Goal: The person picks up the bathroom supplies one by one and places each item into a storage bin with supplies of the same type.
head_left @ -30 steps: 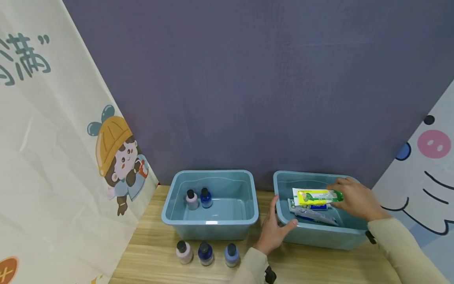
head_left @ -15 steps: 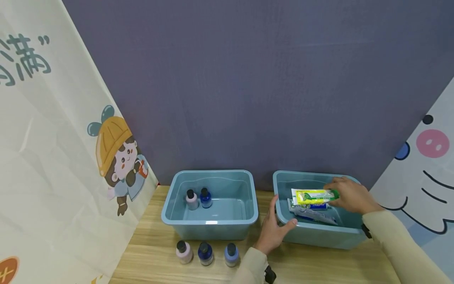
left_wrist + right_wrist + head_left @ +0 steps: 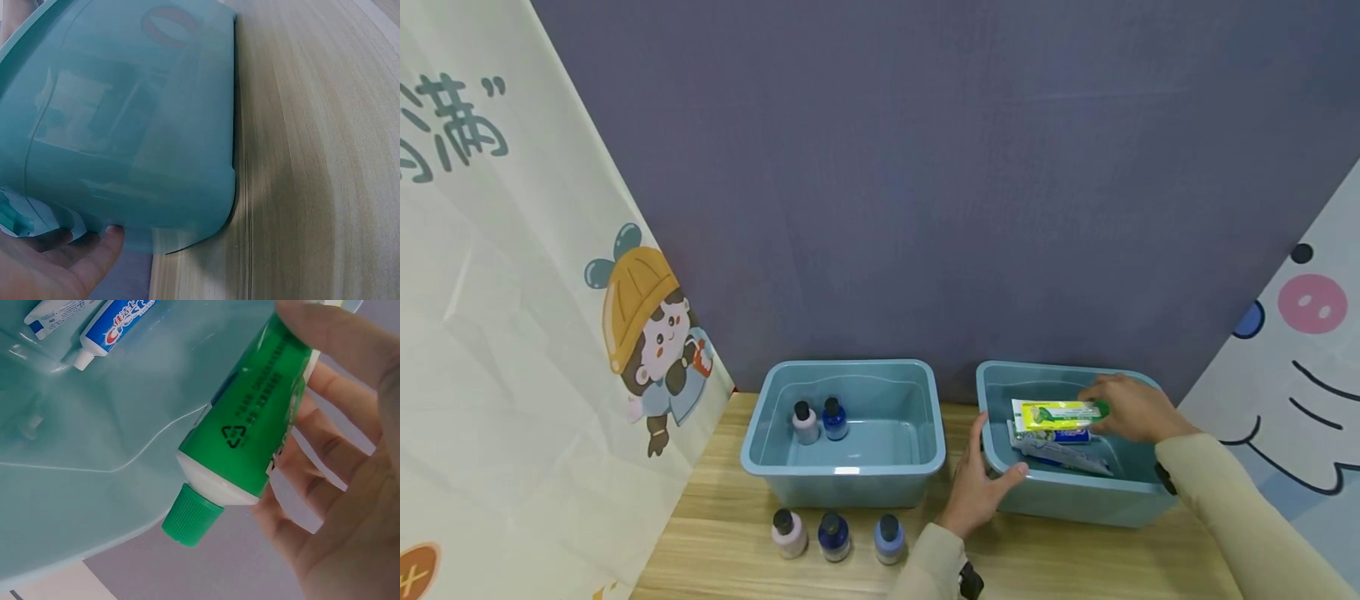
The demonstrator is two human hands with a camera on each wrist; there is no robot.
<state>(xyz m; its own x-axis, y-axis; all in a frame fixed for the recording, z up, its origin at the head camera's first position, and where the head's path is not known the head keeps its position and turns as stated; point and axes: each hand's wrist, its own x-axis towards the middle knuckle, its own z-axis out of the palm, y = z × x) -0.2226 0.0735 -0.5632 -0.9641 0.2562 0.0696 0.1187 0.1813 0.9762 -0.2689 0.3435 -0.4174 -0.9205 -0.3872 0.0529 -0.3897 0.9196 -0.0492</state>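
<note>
Pinched in my right hand [image 3: 1138,410] is a green and yellow toothpaste tube [image 3: 1056,415], held over the right-hand blue bin [image 3: 1078,498]. In the right wrist view its green ribbed cap [image 3: 192,515] points down toward the palm side, with the thumb on the tube's flat face. Beneath it, more toothpaste tubes lie in the bin, among them a blue and white one [image 3: 119,325] and a pale one [image 3: 1063,457]. My left hand [image 3: 976,487] holds the bin's near left corner, thumb along the front rim; its fingers [image 3: 103,250] rest against the outer wall in the left wrist view.
A second blue bin [image 3: 842,490] stands to the left, with a pink bottle [image 3: 806,427] and a dark blue bottle [image 3: 834,422] inside. Before it on the wooden table [image 3: 715,542] are a pink [image 3: 789,537], a dark blue [image 3: 834,540] and a light blue bottle [image 3: 890,543].
My right hand has shifted slightly left with the green and yellow toothpaste tube, still above the right bin. The left hand has stayed at the bin's corner.
</note>
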